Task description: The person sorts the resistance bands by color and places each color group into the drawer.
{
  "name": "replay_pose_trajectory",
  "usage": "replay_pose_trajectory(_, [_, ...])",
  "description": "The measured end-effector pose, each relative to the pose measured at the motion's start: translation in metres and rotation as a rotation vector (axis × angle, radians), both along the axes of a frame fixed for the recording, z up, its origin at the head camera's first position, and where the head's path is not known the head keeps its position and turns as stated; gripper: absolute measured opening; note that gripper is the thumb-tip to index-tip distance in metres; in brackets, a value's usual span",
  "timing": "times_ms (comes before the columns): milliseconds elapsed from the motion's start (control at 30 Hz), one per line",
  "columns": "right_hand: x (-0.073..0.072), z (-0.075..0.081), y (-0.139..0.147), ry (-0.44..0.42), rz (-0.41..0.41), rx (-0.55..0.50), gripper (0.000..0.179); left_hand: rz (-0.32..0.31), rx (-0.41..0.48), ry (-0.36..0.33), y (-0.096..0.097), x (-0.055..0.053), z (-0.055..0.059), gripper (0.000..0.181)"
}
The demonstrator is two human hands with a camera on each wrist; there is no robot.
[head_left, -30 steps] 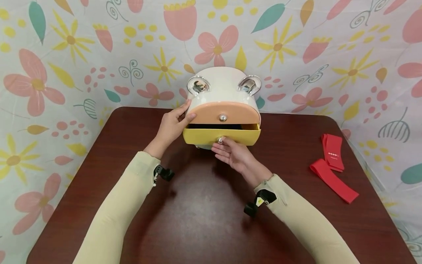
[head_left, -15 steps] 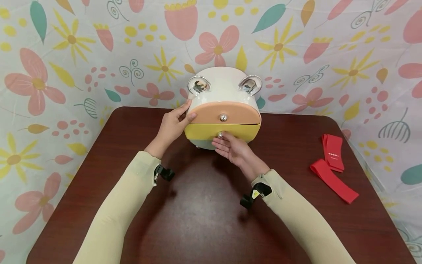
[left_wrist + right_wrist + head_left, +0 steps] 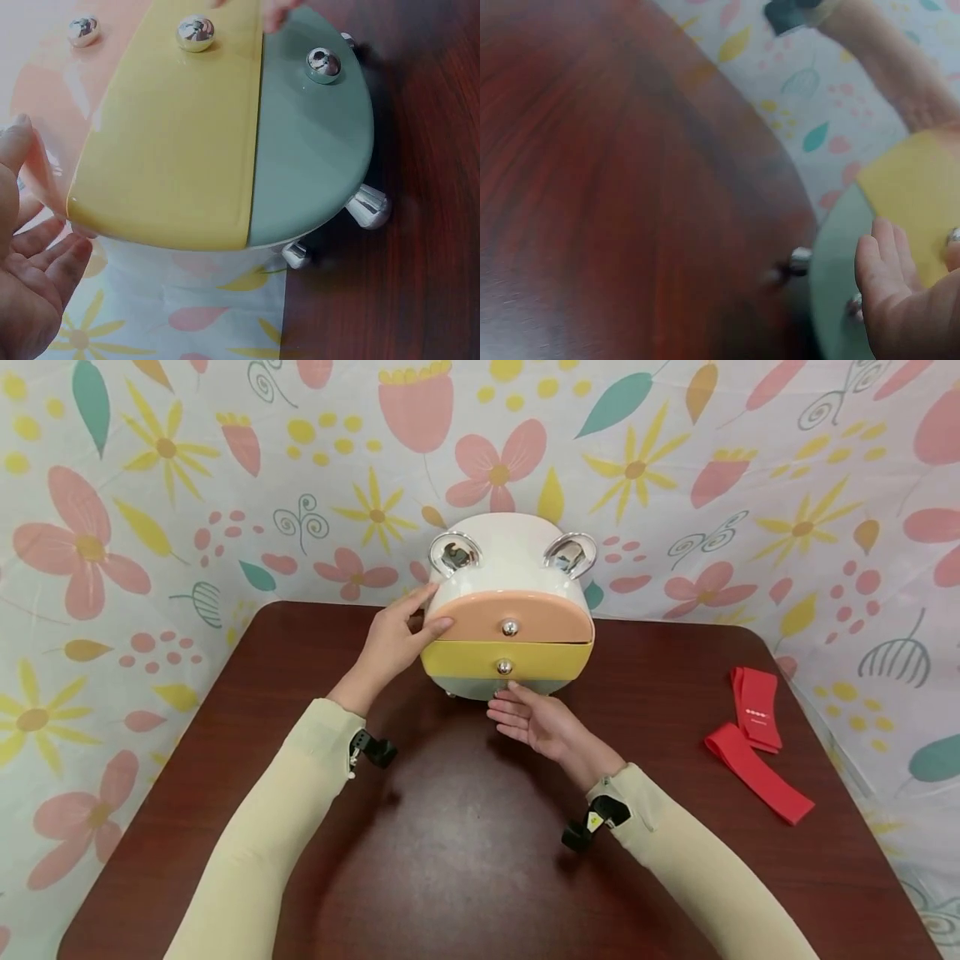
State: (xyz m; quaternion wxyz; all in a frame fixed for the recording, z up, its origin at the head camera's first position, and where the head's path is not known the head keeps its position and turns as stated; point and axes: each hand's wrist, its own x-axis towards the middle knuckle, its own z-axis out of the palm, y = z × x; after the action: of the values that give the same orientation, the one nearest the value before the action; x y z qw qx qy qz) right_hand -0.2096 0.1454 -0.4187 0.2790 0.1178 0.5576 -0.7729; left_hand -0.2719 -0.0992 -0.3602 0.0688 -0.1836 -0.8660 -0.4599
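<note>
A small rounded drawer cabinet (image 3: pixel 504 556) with a white body stands at the back of the table. Its fronts are a peach drawer (image 3: pixel 472 617), a yellow drawer (image 3: pixel 461 657) and a green drawer (image 3: pixel 311 142), each with a silver knob; all are closed. My left hand (image 3: pixel 390 647) holds the cabinet's left side, thumb at the peach front's edge and fingers along the side. Just below the yellow drawer's knob (image 3: pixel 504 667), my right hand (image 3: pixel 551 725) has its fingers extended in front of the green drawer. The green drawer's knob (image 3: pixel 323 66) shows in the left wrist view.
Two red fabric strips (image 3: pixel 759 772) lie at the right of the dark wooden table (image 3: pixel 442 860). Silver ear-like loops (image 3: pixel 454 553) stand on the cabinet's top, and short silver feet (image 3: pixel 369 206) support it. A flower-patterned cloth (image 3: pixel 300 468) hangs behind.
The yellow drawer was pushed in from partly pulled out to closed. My right hand has let go of its knob and dropped slightly lower. The left hand stays on the cabinet's side.
</note>
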Motion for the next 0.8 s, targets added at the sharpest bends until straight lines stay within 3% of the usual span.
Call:
replay_pose_trajectory(167, [0.004, -0.015, 0.003, -0.063, 0.009, -0.013, 0.055, 0.011, -0.093, 0.0, 0.005, -0.003, 0.006, 0.074])
replay_pose_trajectory(433, [-0.008, -0.037, 0.003, -0.096, -0.006, -0.009, 0.065, 0.023, -0.063, -0.02, 0.007, -0.001, 0.004, 0.072])
replay_pose_trajectory(800, [-0.023, -0.042, -0.004, -0.104, -0.018, -0.126, 0.022, 0.042, -0.062, -0.02, 0.01, -0.001, 0.002, 0.071])
